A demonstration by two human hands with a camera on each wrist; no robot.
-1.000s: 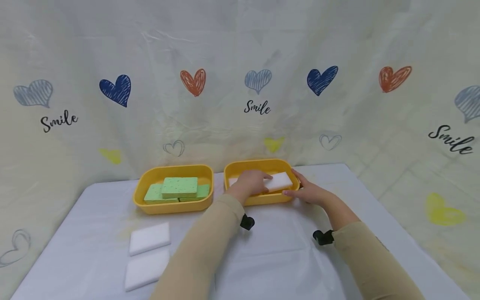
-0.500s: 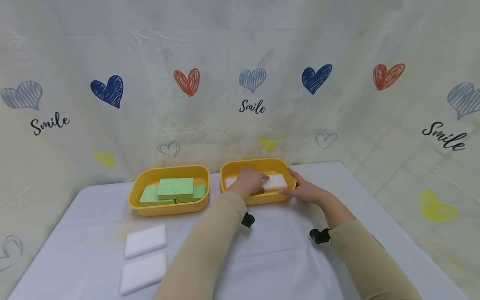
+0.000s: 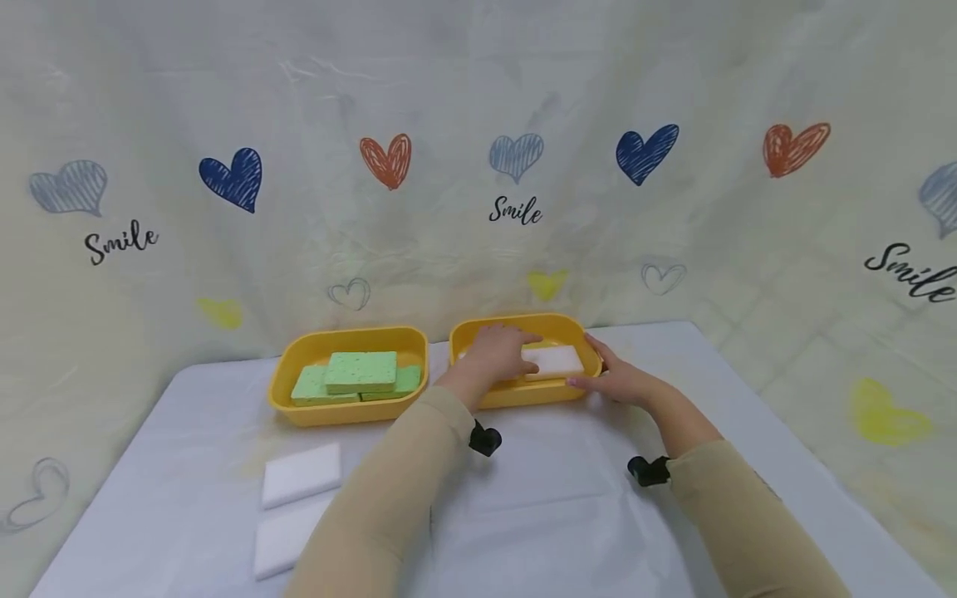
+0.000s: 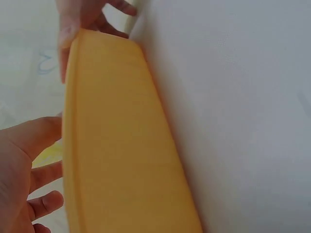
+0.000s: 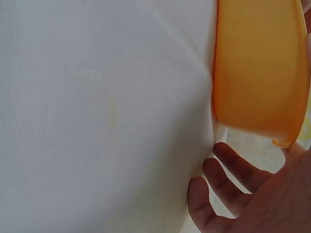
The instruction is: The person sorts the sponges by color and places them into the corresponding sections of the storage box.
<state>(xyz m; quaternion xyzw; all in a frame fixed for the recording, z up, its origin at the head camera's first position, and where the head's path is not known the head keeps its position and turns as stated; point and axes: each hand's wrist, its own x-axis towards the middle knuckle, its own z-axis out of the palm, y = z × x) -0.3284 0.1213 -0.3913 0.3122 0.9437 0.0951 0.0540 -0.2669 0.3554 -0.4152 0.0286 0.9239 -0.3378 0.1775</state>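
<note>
Both hands are at the right-hand yellow tray. My left hand is over its left half, thumb and fingers spread apart. White sponge-like pads lie in the tray; one white pad shows right of that hand, and the rest is mostly hidden under it. In the left wrist view, the fingers of the left hand are parted behind the tray's rim. My right hand holds the tray's right end between thumb and fingers. From the right wrist, the lower fingers reach down to the cloth beside the tray.
A second yellow tray stands to the left, holding stacked green sponges. Two white pads lie on the cloth before it, an upper pad and a lower pad partly behind the left sleeve. A heart-printed sheet hangs behind.
My left hand has lifted slightly and shifted left from the white pad, its fingers spreading wider. The right hand stays at the tray's end. The head view swayed a little.
</note>
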